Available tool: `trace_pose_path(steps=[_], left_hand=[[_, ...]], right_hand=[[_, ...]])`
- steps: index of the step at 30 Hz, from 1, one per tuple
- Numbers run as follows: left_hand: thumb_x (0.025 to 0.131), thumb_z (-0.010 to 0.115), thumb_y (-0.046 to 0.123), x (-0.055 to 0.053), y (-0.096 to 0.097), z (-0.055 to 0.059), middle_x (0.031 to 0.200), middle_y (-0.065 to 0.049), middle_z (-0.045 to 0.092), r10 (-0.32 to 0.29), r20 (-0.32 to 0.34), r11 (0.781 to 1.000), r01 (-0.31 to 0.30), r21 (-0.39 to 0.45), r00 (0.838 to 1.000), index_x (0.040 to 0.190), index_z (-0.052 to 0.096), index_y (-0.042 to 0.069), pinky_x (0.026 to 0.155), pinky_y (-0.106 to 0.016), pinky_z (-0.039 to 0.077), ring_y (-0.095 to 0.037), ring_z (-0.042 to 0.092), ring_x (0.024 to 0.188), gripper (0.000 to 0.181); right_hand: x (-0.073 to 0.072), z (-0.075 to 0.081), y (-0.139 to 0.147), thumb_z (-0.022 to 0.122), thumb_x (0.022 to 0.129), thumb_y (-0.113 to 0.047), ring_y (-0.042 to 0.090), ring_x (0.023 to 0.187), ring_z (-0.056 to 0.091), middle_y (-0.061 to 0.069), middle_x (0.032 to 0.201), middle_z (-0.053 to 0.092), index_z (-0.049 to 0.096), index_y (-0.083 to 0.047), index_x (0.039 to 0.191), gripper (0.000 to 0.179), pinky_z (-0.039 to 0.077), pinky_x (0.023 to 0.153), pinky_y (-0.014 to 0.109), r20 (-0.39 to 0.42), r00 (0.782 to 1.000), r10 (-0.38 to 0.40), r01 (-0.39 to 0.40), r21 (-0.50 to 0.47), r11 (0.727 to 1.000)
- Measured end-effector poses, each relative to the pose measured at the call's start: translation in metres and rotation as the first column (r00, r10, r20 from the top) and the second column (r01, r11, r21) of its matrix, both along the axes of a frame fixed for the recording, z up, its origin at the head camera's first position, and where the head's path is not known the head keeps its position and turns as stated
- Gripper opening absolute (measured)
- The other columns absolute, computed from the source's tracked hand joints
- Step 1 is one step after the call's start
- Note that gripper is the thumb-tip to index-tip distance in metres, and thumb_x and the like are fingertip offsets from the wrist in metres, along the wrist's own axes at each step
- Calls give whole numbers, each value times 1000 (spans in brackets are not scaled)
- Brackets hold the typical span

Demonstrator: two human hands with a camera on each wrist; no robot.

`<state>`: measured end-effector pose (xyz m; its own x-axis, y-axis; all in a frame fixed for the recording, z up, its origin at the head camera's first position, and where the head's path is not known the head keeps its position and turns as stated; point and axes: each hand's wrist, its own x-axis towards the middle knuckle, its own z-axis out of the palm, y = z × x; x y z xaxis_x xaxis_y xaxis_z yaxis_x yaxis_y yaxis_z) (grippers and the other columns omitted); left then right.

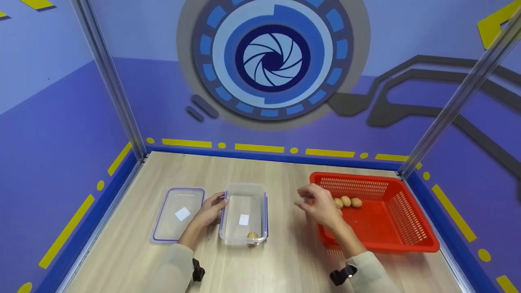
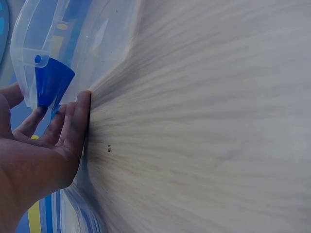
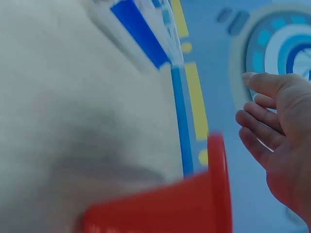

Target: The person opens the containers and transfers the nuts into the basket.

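A clear plastic food container (image 1: pixel 245 209) with blue-purple side clips stands lidless on the table, a white label on its floor. One small round tan thing, like a walnut (image 1: pixel 252 235), lies at its near end. My left hand (image 1: pixel 213 208) holds the container's left wall; in the left wrist view its fingertips touch the hanging blue clip (image 2: pixel 52 81), with the thumb near the rim. My right hand (image 1: pixel 319 203), loosely curled and holding nothing, hovers over the left edge of a red basket (image 1: pixel 374 247). Several more walnut-like things (image 1: pixel 345 201) lie inside, partly hidden by this hand.
Left of the container lies its clear lid (image 1: pixel 169 221) with a purple seal and a white label. Printed blue walls (image 1: pixel 163 101) and metal corner posts (image 1: pixel 452 106) enclose the wooden table (image 1: pixel 281 260). Bare tabletop separates container and basket.
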<state>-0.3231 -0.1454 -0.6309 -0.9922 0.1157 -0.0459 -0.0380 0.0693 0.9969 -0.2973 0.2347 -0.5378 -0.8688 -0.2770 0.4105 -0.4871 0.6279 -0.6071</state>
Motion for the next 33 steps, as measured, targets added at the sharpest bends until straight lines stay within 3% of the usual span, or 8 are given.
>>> trace_pose_path(steps=[5, 13, 23, 33], left_hand=[[109, 55, 7, -1, 2, 0, 142, -35, 57, -1, -18, 1000, 1, -20, 1000, 149, 47, -12, 108, -50, 51, -40, 61, 126, 45], [108, 56, 6, 0, 0, 4, 140, -33, 60, 22, -1, 1000, -22, 2, 1000, 149, 49, -11, 109, -53, 49, -39, 61, 126, 45], [110, 53, 7, 1, 0, 1, 146, -34, 55, -13, 18, 1000, 13, 2, 1000, 151, 45, -10, 111, -56, 47, -48, 56, 133, 46], [110, 54, 9, 0, 1, 4, 147, -34, 55, -17, 12, 1000, 17, -8, 1000, 150, 46, -11, 113, -56, 45, -46, 55, 134, 45]], right_hand=[[3, -2, -30, 87, 91, -17, 17, 103, 71, 3, 112, 75, 76, -12, 117, 29, 61, 92, 39, 5, 997, 80, -80, 66, 995], [5, -13, -75, 86, 92, -16, 18, 105, 68, 9, 114, 74, 76, -10, 119, 29, 60, 94, 42, 66, 975, 213, -220, 131, 967], [5, -25, -112, 90, 88, -19, 19, 101, 70, 6, 111, 74, 76, -7, 117, 34, 60, 91, 33, 47, 946, 321, -319, 321, 892], [4, -36, -128, 89, 86, -14, 14, 98, 70, 4, 108, 75, 78, -3, 117, 34, 59, 88, 30, 166, 916, 364, -400, 413, 818]])
